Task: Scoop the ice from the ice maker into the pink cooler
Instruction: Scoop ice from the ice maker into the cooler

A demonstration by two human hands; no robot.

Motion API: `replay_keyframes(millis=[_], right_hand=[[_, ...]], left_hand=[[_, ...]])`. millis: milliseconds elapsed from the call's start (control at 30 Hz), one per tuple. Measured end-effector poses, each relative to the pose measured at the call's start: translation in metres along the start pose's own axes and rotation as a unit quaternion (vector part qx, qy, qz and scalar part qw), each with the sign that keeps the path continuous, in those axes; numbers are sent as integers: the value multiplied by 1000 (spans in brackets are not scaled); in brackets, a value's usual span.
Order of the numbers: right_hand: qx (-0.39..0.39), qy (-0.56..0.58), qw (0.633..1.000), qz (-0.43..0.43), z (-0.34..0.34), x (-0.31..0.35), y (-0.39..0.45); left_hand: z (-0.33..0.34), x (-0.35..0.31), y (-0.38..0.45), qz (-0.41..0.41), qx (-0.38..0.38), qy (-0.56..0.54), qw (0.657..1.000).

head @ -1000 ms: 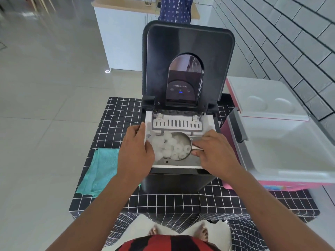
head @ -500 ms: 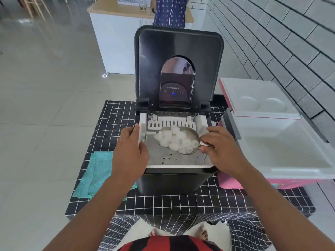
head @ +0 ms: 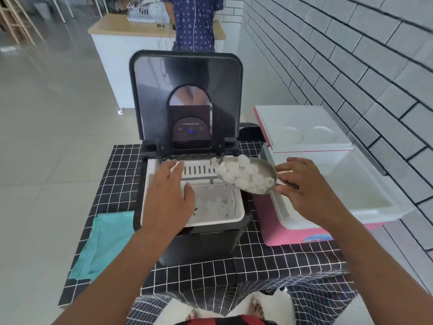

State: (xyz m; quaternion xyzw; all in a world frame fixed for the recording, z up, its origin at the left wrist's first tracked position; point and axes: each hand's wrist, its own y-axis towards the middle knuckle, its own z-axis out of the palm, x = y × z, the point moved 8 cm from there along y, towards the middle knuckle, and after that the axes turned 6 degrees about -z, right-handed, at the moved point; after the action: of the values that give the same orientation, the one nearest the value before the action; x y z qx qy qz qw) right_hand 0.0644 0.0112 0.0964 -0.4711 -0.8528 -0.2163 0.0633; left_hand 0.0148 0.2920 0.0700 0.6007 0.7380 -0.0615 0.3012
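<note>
Ice (head: 244,176) now rides heaped in the metal scoop (head: 255,178), lifted clear of the ice maker (head: 199,240) basket toward the pink cooler (head: 295,235). Right hand (head: 302,184) grips its handle; left hand (head: 167,198) rests open-fingered on the basket rim. Tipping likely comes next.

right hand (head: 302,184) grips metal scoop (head: 262,177) heaped with ice (head: 243,175), between ice maker (head: 192,207) and open pink cooler (head: 293,235); left hand (head: 166,195) rests on basket rim.

The word "electric" reads in pale letters on the dark control panel (head: 191,130) of the ice maker (head: 187,141); a preceding mark is illegible.
</note>
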Motion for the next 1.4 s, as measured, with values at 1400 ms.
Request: replay_keyframes(millis=[1400], right_hand=[[181,-272,934,143,20,-261,-59]], left_hand=[[219,-186,-13,-120,215,-130,960]])
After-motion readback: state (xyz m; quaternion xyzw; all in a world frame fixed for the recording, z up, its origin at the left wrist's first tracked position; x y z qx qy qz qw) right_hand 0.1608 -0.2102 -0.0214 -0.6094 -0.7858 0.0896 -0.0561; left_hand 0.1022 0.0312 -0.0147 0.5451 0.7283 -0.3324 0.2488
